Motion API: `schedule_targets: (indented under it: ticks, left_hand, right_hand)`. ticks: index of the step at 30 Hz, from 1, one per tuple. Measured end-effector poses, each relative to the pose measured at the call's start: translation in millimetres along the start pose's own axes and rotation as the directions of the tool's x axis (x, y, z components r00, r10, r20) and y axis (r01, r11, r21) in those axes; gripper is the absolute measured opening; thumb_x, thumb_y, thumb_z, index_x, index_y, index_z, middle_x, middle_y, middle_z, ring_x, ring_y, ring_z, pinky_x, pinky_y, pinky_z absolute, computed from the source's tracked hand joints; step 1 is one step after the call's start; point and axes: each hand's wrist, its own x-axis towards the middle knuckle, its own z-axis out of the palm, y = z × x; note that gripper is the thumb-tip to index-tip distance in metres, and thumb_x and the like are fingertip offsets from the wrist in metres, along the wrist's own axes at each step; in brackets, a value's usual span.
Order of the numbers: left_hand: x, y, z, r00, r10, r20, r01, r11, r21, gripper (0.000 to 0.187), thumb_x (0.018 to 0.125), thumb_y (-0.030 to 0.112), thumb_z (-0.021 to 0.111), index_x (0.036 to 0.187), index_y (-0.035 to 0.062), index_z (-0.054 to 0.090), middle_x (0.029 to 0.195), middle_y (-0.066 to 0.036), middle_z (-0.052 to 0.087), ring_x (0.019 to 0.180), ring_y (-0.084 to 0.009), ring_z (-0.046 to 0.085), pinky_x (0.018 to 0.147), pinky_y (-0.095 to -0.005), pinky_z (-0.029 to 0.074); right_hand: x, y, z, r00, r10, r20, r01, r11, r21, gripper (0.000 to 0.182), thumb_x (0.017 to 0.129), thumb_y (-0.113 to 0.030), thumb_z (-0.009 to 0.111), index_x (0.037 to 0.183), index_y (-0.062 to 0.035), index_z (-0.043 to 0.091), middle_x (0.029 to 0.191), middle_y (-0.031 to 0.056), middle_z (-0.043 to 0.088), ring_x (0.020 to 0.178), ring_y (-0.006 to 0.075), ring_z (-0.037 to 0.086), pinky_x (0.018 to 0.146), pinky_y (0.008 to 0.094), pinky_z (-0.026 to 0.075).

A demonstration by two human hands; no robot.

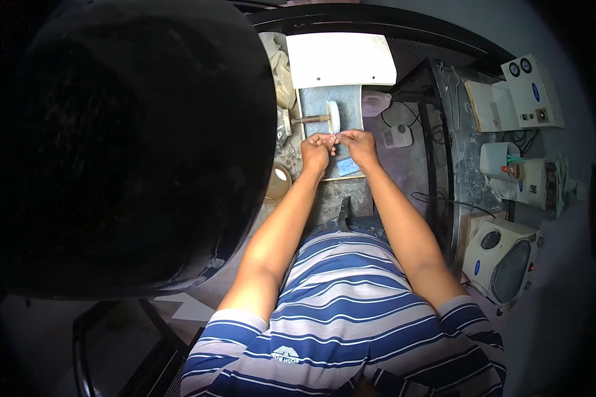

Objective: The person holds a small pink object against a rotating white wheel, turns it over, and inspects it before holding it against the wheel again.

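Note:
A white disc-shaped wheel (334, 116) stands on edge at the end of a brown shaft (311, 120), which comes in from the left. Just below the wheel's lower edge, the fingers of my left hand (316, 153) and my right hand (360, 148) meet. Both are closed in a pinch around something tiny, too small to make out. Under the hands and the wheel lies a grey tray (314, 96) with pale sides. A small light-blue block with dark markings (348, 165) rests near the tray's front, below my right hand.
A white panel (341, 58) covers the tray's back. Left stand a brown round container (278, 182) and a large black rounded object (132, 145). On the right are a pinkish jug (376, 103), a machine with gauges (534, 92), a translucent tub (499, 161) and a boxy cream device (499, 260).

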Motion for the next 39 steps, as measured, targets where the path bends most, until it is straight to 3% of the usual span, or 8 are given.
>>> schedule_targets:
  ticks: [7, 9, 15, 18, 19, 20, 24, 39]
  left_hand:
    - [-15, 17, -5, 1.000, 0.009, 0.020, -0.008, 0.998, -0.054, 0.007, 0.087, -0.002, 0.059, 0.092, -0.0055, 0.060, 0.083, -0.012, 0.066, 0.062, -0.0116, 0.056, 0.056, -0.0232, 0.047]
    - [-33, 43, -5, 0.969, 0.219, 0.118, -0.214, 0.975, -0.059, 0.008, 0.087, -0.002, 0.059, 0.094, -0.0051, 0.060, 0.084, -0.010, 0.066, 0.065, -0.0112, 0.057, 0.059, -0.0232, 0.048]
    - [-92, 124, 4, 0.901, 0.388, 0.196, -0.405, 0.912, 0.057, 0.008, 0.086, -0.003, 0.060, 0.094, -0.0045, 0.060, 0.087, -0.010, 0.064, 0.072, -0.0111, 0.059, 0.065, -0.0242, 0.050]
    - [-112, 147, 7, 0.866, 0.437, 0.243, -0.466, 0.882, 0.073, 0.009, 0.086, -0.002, 0.061, 0.094, -0.0044, 0.060, 0.091, -0.011, 0.064, 0.076, -0.0118, 0.059, 0.068, -0.0238, 0.050]
    - [-117, 154, 9, 0.836, 0.478, 0.271, -0.512, 0.856, 0.070, 0.009, 0.086, -0.002, 0.061, 0.094, -0.0039, 0.060, 0.092, -0.012, 0.064, 0.077, -0.0119, 0.059, 0.069, -0.0237, 0.049]
    - [-122, 160, 11, 0.803, 0.516, 0.299, -0.556, 0.829, 0.065, 0.008, 0.086, -0.002, 0.061, 0.094, -0.0035, 0.061, 0.093, -0.012, 0.063, 0.078, -0.0120, 0.059, 0.069, -0.0236, 0.049]
    - [-138, 177, 18, 0.757, 0.563, 0.333, -0.629, 0.765, 0.137, 0.009, 0.086, -0.002, 0.060, 0.095, -0.0033, 0.061, 0.092, -0.011, 0.063, 0.078, -0.0118, 0.059, 0.070, -0.0230, 0.048]
    - [-171, 202, 31, 0.764, 0.570, 0.303, -0.626, 0.769, 0.131, 0.010, 0.085, -0.005, 0.059, 0.094, -0.0050, 0.064, 0.086, -0.011, 0.063, 0.077, -0.0129, 0.062, 0.069, -0.0222, 0.050]
  right_hand:
    - [-16, -30, 3, 0.999, -0.017, 0.051, 0.013, 0.997, 0.082, 0.011, 0.082, -0.005, 0.066, 0.088, 0.0040, 0.068, 0.080, 0.0071, 0.068, 0.070, 0.0097, 0.061, 0.064, 0.0223, 0.047]
    - [-31, -60, 3, 0.996, -0.013, 0.086, 0.003, 0.994, 0.110, 0.011, 0.082, -0.005, 0.066, 0.090, 0.0037, 0.068, 0.081, 0.0071, 0.068, 0.071, 0.0093, 0.061, 0.064, 0.0218, 0.047]
    - [-73, -124, -5, 0.911, -0.333, 0.243, 0.266, 0.925, 0.269, 0.010, 0.083, 0.000, 0.065, 0.092, 0.0044, 0.067, 0.085, 0.0038, 0.065, 0.071, 0.0042, 0.057, 0.059, 0.0176, 0.043]
    - [-88, -144, -11, 0.870, -0.421, 0.258, 0.360, 0.898, 0.251, 0.011, 0.083, 0.002, 0.065, 0.093, 0.0039, 0.067, 0.085, 0.0014, 0.062, 0.064, 0.0018, 0.049, 0.055, 0.0172, 0.037]
    - [-93, -151, -15, 0.851, -0.432, 0.300, 0.381, 0.899, 0.214, 0.013, 0.084, 0.007, 0.060, 0.097, 0.0065, 0.064, 0.093, 0.0066, 0.060, 0.081, 0.0077, 0.056, 0.069, 0.0187, 0.044]
    - [-98, -158, -17, 0.851, -0.432, 0.300, 0.381, 0.899, 0.213, 0.013, 0.084, 0.007, 0.060, 0.097, 0.0065, 0.064, 0.093, 0.0066, 0.060, 0.081, 0.0077, 0.056, 0.069, 0.0187, 0.044]
    - [-113, -176, -20, 0.797, -0.532, 0.286, 0.487, 0.846, 0.215, 0.014, 0.082, 0.005, 0.064, 0.095, 0.0046, 0.066, 0.089, 0.0051, 0.061, 0.069, 0.0048, 0.049, 0.061, 0.0179, 0.038]
    - [-136, -198, -31, 0.690, -0.670, 0.273, 0.660, 0.738, 0.141, 0.012, 0.078, -0.002, 0.070, 0.089, 0.0007, 0.068, 0.081, 0.0062, 0.064, 0.062, 0.0066, 0.051, 0.055, 0.0200, 0.039]
